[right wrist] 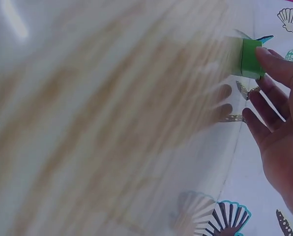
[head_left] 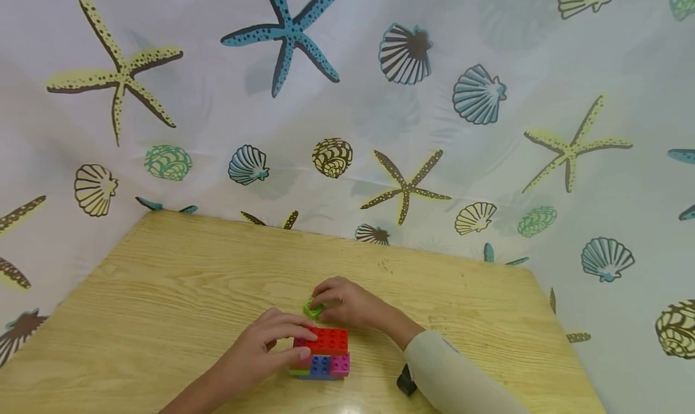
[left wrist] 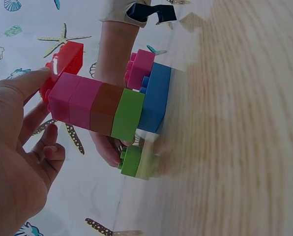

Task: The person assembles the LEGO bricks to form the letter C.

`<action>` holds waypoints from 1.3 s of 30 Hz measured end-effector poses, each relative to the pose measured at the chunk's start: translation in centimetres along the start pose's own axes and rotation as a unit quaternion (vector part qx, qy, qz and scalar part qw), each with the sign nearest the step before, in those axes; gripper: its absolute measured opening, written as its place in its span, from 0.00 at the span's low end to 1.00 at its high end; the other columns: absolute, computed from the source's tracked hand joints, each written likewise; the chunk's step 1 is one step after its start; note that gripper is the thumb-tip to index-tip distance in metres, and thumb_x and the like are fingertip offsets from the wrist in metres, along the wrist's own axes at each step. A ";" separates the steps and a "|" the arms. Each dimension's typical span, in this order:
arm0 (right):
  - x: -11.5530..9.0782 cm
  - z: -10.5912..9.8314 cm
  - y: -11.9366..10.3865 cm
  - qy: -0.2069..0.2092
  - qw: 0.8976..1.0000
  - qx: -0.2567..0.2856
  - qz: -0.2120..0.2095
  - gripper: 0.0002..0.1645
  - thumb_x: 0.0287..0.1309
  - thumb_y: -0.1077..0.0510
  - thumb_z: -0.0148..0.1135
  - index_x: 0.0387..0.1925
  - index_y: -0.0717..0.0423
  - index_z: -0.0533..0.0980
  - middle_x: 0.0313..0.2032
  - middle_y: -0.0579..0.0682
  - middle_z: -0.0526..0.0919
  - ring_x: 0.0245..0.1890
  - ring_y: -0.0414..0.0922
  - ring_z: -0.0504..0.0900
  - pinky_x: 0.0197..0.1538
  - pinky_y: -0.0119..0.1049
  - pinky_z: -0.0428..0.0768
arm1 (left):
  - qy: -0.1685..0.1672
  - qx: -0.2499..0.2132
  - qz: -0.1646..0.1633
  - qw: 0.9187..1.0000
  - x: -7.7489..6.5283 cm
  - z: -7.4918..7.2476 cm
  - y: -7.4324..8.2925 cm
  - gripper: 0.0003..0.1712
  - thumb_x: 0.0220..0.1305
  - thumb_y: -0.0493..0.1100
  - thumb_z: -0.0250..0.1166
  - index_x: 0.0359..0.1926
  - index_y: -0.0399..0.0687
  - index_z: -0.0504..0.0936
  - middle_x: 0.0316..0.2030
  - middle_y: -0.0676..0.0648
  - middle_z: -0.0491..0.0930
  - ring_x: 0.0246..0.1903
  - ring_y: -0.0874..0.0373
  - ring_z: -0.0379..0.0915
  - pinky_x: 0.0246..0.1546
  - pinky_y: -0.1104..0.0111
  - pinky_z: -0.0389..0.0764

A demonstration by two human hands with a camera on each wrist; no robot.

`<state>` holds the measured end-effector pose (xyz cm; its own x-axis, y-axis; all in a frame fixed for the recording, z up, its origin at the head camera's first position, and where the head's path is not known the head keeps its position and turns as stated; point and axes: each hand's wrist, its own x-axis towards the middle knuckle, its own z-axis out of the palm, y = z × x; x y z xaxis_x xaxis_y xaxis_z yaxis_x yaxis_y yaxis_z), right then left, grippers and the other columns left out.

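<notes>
My left hand [head_left: 260, 344] holds a built stack of toy bricks by its left side, a finger across the top red brick [head_left: 333, 340] and the thumb low at the side. Below the red come a blue brick [head_left: 320, 364] and a pink brick [head_left: 340, 364]. The left wrist view also shows a brown brick [left wrist: 105, 109] and a lime brick [left wrist: 128, 115] in the stack. Just behind it, my right hand [head_left: 350, 305] pinches a small green brick [right wrist: 251, 58] down at the tabletop, thumb on one face. Its studs show in the left wrist view.
The wooden table [head_left: 206, 275] carries the bricks. A white curtain [head_left: 347, 112] printed with starfish and shells rises behind and along both sides. A black device [head_left: 406, 381] sits at the right wrist, beside the pale sleeve [head_left: 456, 366].
</notes>
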<state>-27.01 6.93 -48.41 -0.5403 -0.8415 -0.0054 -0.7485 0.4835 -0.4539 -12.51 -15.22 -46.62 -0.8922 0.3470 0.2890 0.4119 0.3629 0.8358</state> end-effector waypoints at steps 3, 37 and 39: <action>0.3 0.1 0.1 0.006 1.000 -0.007 0.009 0.16 0.63 0.52 0.69 0.52 0.46 0.84 0.58 0.45 0.79 0.61 0.43 0.74 0.65 0.35 0.73 | -0.002 0.000 -0.008 1.000 0.0 0.0 0.0 0.10 0.64 0.54 0.69 0.47 0.71 0.86 0.52 0.62 0.82 0.43 0.57 0.67 0.31 0.72 0.69; -6.9 -0.2 -1.4 0.169 0.920 0.334 0.118 0.13 0.64 0.57 0.69 0.49 0.53 0.80 0.53 0.52 0.80 0.55 0.48 0.80 0.52 0.33 0.83 | 0.034 0.108 0.066 0.991 0.1 0.4 0.5 0.10 0.63 0.58 0.69 0.45 0.76 0.83 0.49 0.69 0.81 0.44 0.70 0.67 0.43 0.68 0.79; -7.5 -0.2 -1.7 0.170 0.914 0.347 0.124 0.14 0.64 0.57 0.69 0.50 0.54 0.79 0.55 0.53 0.80 0.55 0.47 0.80 0.52 0.33 0.83 | 0.038 0.115 0.074 0.990 0.2 0.4 0.6 0.10 0.63 0.57 0.70 0.45 0.76 0.83 0.49 0.69 0.81 0.44 0.71 0.67 0.43 0.68 0.79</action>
<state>-21.74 12.51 -47.43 -0.8371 -0.5458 0.0382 -0.2252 0.2802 -0.9332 -12.35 -14.59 -46.31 -0.8267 0.3487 0.4416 0.5627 0.5032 0.6559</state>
